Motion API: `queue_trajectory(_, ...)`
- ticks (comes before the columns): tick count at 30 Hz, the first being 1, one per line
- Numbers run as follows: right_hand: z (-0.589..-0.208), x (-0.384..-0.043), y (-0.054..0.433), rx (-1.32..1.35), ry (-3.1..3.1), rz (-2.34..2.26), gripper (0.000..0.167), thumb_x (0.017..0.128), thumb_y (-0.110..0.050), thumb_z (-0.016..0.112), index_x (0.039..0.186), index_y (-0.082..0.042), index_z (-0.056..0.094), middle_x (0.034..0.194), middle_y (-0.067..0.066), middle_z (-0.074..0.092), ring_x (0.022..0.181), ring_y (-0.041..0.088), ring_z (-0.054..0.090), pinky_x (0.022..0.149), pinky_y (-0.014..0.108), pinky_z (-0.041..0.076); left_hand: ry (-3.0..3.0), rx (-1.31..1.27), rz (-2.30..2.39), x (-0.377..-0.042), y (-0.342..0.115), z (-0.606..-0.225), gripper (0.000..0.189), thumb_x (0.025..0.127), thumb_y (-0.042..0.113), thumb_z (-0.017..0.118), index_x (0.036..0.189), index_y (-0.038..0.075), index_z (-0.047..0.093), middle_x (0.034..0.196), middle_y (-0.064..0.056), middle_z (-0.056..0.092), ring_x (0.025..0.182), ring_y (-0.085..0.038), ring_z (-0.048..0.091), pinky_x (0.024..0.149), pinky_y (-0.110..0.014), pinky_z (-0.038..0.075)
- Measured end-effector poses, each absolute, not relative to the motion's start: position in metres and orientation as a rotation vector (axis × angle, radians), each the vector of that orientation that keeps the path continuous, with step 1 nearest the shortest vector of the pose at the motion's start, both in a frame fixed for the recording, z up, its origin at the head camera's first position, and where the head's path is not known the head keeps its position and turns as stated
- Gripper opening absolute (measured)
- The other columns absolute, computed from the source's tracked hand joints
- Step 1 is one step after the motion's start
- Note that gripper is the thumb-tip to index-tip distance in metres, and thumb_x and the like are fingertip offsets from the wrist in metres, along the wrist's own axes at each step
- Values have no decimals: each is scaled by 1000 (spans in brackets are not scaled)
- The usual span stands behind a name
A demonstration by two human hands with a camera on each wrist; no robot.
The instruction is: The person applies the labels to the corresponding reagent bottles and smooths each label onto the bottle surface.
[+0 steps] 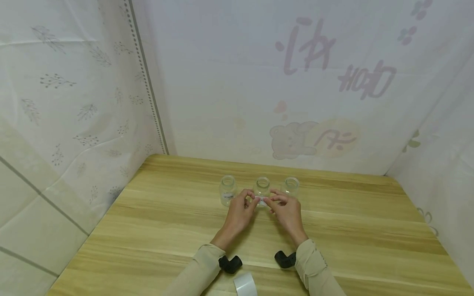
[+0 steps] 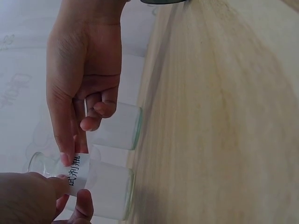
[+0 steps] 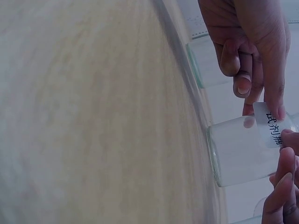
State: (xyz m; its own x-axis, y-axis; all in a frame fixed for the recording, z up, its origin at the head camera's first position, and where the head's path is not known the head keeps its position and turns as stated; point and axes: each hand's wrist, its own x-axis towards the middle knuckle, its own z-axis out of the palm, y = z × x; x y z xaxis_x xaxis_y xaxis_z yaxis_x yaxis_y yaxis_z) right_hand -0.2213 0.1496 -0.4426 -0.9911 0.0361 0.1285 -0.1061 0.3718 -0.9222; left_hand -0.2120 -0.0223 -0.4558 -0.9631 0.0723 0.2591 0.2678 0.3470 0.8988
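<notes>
A clear glass jar (image 1: 262,183) stands in the middle of three, its mouth open. Across its front lies a small white label (image 2: 78,173) with black Chinese characters. My left hand (image 1: 240,210) holds the label's left end, thumb on its face and fingers at the jar's side. The opposite end is under the thumb of my right hand (image 1: 286,212), with that hand's fingers bent by the glass. Close up in the right wrist view, both thumbs press on the label (image 3: 269,127), one at either end of the writing.
To the left stands another glass jar (image 1: 226,185) with a label on it. A third jar (image 1: 291,183) is partly hidden behind my right hand. Near my forearms are two black elbow-shaped pieces (image 1: 230,265) and a white glossy strip or roll (image 1: 245,284) on the wooden table (image 1: 166,213).
</notes>
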Motion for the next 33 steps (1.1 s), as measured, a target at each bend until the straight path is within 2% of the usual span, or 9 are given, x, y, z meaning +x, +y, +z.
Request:
queue_trajectory(6, -443, -222, 150, 59, -2501, 1684, 20, 89, -22, 84, 87, -2, 81, 133, 11, 69, 67, 35, 73, 54, 20, 47, -2427, -329, -1657, -213, -22, -457, 10, 103, 13, 65, 102, 4, 62, 71, -12, 65, 56, -4, 51, 49, -19, 40)
queue_trajectory(17, -442, -222, 151, 66, -2502, 1680, 22, 88, -24, 85, 87, -3, 81, 133, 12, 69, 65, 34, 72, 54, 21, 49, -2450, -320, -1658, -215, -23, -458, 11, 102, 14, 67, 103, 4, 62, 66, -6, 62, 54, -3, 49, 48, -19, 38)
queue_trajectory(27, -444, -222, 152, 77, -2500, 1684, 22, 87, -24, 86, 87, -3, 81, 131, 11, 70, 64, 33, 72, 48, 21, 44, -2458, -321, -1623, -216, -22, -460, 12, 102, 13, 68, 103, 3, 62, 68, -9, 63, 56, -4, 50, 48, -19, 38)
queue_trajectory(33, -443, -222, 152, 85, -2505, 1659, 20, 88, -23, 86, 87, -3, 81, 131, 10, 71, 63, 31, 72, 53, 21, 48, -2450, -343, -1618, -216, -23, -460, 12, 103, 13, 66, 104, 2, 60, 69, -13, 64, 57, -4, 50, 49, -20, 39)
